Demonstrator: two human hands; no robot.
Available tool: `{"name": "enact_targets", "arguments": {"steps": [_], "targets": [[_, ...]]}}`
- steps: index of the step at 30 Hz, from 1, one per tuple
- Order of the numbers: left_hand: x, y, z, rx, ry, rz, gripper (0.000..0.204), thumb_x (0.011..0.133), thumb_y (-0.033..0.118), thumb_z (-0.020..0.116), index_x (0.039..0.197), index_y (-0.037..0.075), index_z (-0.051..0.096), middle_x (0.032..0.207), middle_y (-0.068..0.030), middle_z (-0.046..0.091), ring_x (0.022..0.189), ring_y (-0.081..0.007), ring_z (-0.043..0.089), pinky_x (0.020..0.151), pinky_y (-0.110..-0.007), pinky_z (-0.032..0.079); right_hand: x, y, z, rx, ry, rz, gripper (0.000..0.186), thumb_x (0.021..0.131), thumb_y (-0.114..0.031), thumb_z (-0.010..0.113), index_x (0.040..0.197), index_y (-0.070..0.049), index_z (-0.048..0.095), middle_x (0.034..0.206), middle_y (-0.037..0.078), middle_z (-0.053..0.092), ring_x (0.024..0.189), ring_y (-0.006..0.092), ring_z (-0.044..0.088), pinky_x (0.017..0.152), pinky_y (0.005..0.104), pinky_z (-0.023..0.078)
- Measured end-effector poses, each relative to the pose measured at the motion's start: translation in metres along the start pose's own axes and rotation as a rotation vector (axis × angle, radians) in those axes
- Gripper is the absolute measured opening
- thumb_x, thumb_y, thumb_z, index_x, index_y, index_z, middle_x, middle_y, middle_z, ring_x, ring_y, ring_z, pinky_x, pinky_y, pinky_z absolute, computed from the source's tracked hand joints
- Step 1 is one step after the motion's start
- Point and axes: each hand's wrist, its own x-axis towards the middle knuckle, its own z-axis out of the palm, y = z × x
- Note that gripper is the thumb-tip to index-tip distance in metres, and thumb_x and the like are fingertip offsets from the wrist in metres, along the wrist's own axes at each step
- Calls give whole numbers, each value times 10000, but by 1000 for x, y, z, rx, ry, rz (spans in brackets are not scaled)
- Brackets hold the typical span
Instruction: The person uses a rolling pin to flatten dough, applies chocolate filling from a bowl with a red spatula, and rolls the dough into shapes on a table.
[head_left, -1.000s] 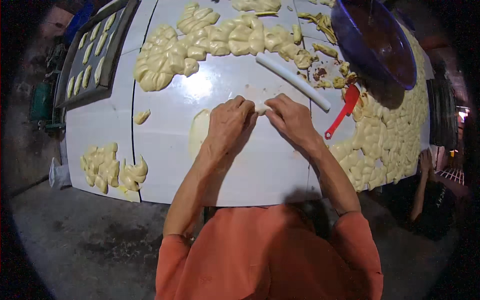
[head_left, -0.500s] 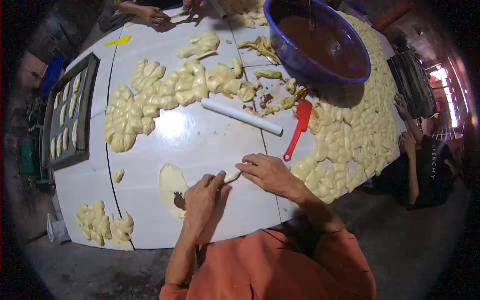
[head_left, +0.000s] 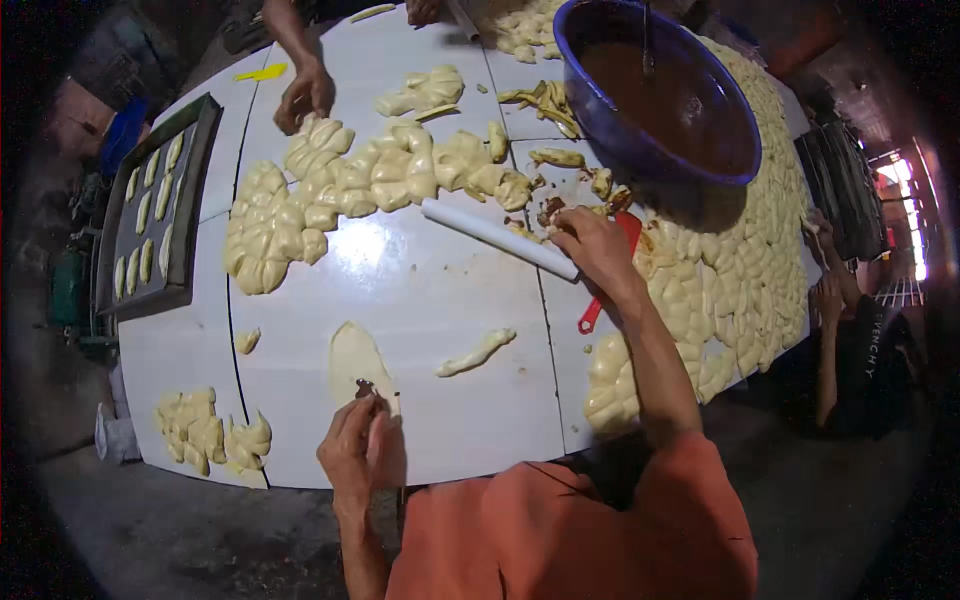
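My left hand (head_left: 350, 445) is at the lower end of a flattened oval of pale dough (head_left: 355, 350), fingers drawn together beside a dab of brown filling (head_left: 365, 387). Whether they pinch the dough's edge is hard to see. Further away, my right hand (head_left: 600, 252) reaches over the far end of the white rolling pin (head_left: 490, 235), fingertips closed among yellowish scraps and brown smears (head_left: 550, 208); what they hold is hidden. Partly under my right wrist lies a red scraper (head_left: 590, 316). A rolled dough stick (head_left: 477, 353) rests on the table between my hands.
A blue basin (head_left: 575, 90) of brown filling stands at the far right, beside many dough pieces (head_left: 715, 280). More dough lies in rows (head_left: 390, 165) and at lower left (head_left: 200, 430). A tray (head_left: 188, 255) holds dough sticks. Another person's hand (head_left: 305, 95) touches dough.
My hands have parted, leaving the rolled dough stick on the table. The left moved to the flattened dough, the right up to the scraps. The other person's hand came down to the dough row.
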Motion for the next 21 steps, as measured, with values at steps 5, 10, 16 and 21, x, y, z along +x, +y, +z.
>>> {"name": "enact_targets", "arguments": {"steps": [5, 10, 16, 21], "targets": [[-20, -24, -6, 44, 133, -21, 187, 910, 66, 772, 1088, 13, 748, 1094, -152, 749, 973, -295, 759, 761, -365, 617, -1, 9, 7, 27, 19, -31, 345, 922, -308, 689, 1132, -35, 708, 1076, 178, 709, 997, 368, 697, 873, 463, 536], [-33, -38, -11, 21, 147, -7, 211, 920, 84, 772, 1118, 17, 745, 1111, -147, 743, 885, -245, 751, 694, -327, 598, -7, 13, 5, 474, 173, 223, 299, 919, -245, 742, 1098, -10, 694, 910, 88, 710, 793, 203, 692, 720, 350, 550], [-38, -49, -14, -54, 43, -129, 266, 890, 172, 810, 1135, 81, 763, 1175, -103, 726, 825, -211, 753, 670, -332, 607, -33, -89, -11, 1057, 62, 429, 237, 915, -123, 736, 1125, -20, 693, 972, 15, 613, 762, 81, 538, 651, 258, 484], [-30, -58, -17, 5, -14, 59, 238, 871, 205, 816, 1090, 118, 776, 1088, -68, 731, 825, -224, 745, 670, -332, 601, -75, -158, 30, 596, -314, 37, 283, 955, -170, 676, 1194, -19, 701, 976, 122, 728, 810, 197, 686, 708, 343, 543]]}}
